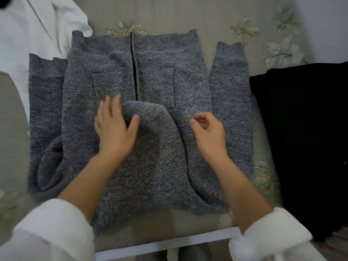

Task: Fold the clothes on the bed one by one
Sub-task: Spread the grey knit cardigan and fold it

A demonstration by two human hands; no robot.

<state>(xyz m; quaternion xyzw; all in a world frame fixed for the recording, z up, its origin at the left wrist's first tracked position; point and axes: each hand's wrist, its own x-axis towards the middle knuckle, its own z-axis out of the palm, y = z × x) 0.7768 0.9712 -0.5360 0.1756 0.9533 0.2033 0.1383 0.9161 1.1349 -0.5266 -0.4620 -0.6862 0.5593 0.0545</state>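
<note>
A grey knitted cardigan [160, 72] lies spread flat on the bed, front opening up the middle, one sleeve along each side. Its hood [150, 132] is folded down onto the body at the centre. My left hand [114, 127] rests flat on the hood's left edge, fingers straight and spread. Just right of the hood, my right hand [209, 132] hovers over the cardigan with fingers loosely curled and thumb near forefinger; whether it pinches any fabric I cannot tell.
A white garment [37, 31] lies at the back left, overlapping the left sleeve's end. A black garment [301, 138] lies at the right. The bedspread [207, 19] is beige with pale flowers. The bed's white edge [165, 243] runs just in front of me.
</note>
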